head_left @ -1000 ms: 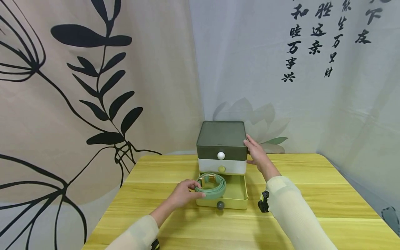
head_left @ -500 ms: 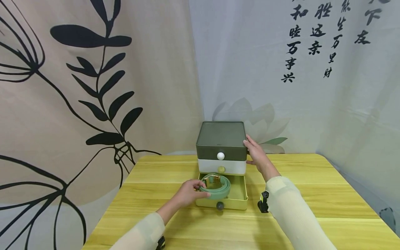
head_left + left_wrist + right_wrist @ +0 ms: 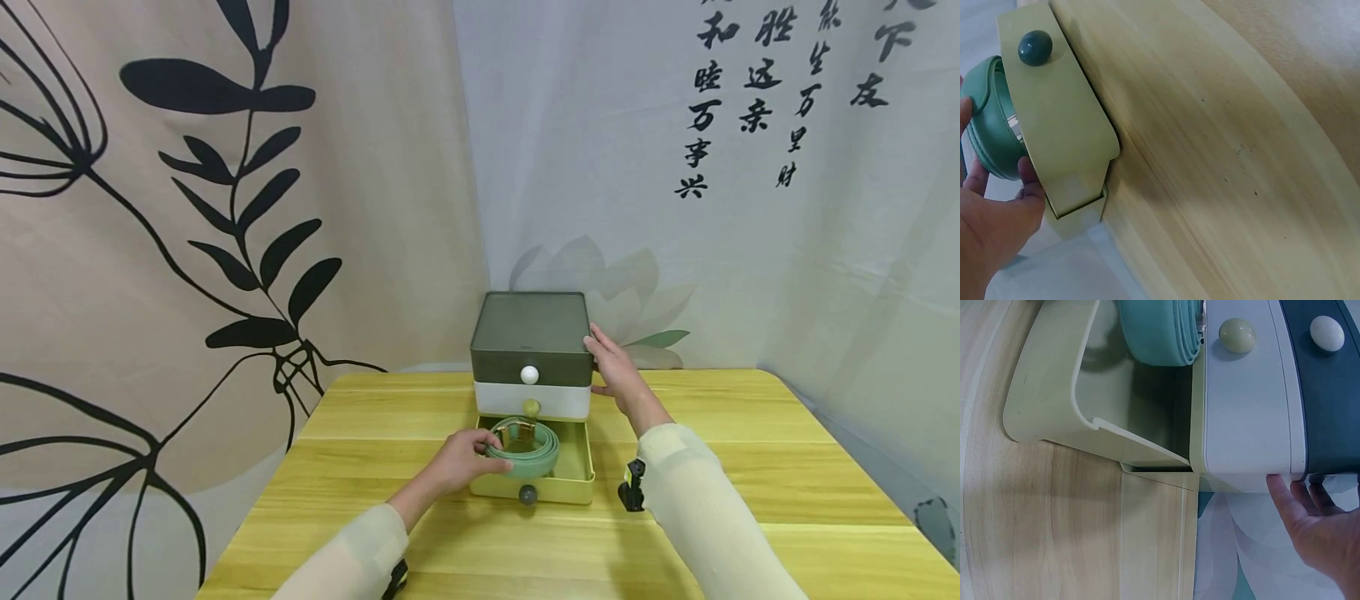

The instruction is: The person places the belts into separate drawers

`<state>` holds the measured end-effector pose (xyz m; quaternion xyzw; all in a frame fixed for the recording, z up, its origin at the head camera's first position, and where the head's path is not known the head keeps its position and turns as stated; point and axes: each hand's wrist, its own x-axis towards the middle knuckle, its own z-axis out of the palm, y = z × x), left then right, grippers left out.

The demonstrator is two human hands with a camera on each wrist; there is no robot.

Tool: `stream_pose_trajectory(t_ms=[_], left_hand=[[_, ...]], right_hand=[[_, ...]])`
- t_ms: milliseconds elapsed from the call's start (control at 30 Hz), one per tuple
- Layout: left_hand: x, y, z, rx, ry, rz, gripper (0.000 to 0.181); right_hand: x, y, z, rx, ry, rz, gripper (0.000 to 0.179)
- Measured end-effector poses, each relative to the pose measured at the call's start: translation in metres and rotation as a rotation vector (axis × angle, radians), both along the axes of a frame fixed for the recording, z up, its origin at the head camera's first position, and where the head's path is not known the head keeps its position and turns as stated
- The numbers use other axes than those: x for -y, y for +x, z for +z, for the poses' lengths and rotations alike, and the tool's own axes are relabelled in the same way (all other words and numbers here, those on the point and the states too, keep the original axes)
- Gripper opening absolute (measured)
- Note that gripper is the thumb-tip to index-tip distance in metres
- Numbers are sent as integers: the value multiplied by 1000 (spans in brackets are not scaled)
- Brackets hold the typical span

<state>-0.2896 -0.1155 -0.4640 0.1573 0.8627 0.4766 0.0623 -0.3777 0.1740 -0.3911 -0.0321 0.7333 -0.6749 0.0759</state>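
Observation:
My left hand (image 3: 462,461) pinches a coiled green belt (image 3: 543,462) with a gold buckle, thumb at the front and fingers at the coil's left side. The belt is over the pulled-out yellow bottom drawer (image 3: 572,490) of a small stacked drawer box (image 3: 531,321). In the right wrist view, the belt (image 3: 1157,334) shows above the drawer floor, its shadow cast below. My right hand (image 3: 621,375) rests against the box's right side. Its fingertips (image 3: 1277,482) touch the white and dark tiers, fingers extended.
Above the open drawer sit a white drawer with a yellow knob (image 3: 532,407) and a dark one with a white knob (image 3: 529,375), both closed. The box stands toward the back of a wooden table (image 3: 360,450). A printed curtain (image 3: 405,208) hangs behind.
My left hand has carried the coiled belt rightward, from the drawer's left side to over its middle. My right hand and the drawer box have stayed in place.

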Motion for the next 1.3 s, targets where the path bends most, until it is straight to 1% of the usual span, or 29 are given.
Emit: stream_pose_trajectory(t_ms=[167,367,533,700,900,1133,1300], left_hand=[[-4,-2,-1,9,-16,0,25],[-9,-2,-1,35,-13,8,24],[-12,-4,-1,53,-2,14,24],[-14,-6,-2,62,8,6,24],[-17,-8,-3,52,-23,0,22],[-22,-8,-4,14,-59,-12,21],[-26,-8,-6,0,-96,-3,22]], right_hand=[[-1,-1,-1,0,1,-3,61],[1,-2,-1,-2,4,-3,61],[1,-2,0,5,2,-3,60],[1,-1,1,4,-5,-1,61],[1,-1,0,6,-1,-2,61],[1,-1,-2,-5,11,1,62],[1,-2,-2,2,9,-4,61]])
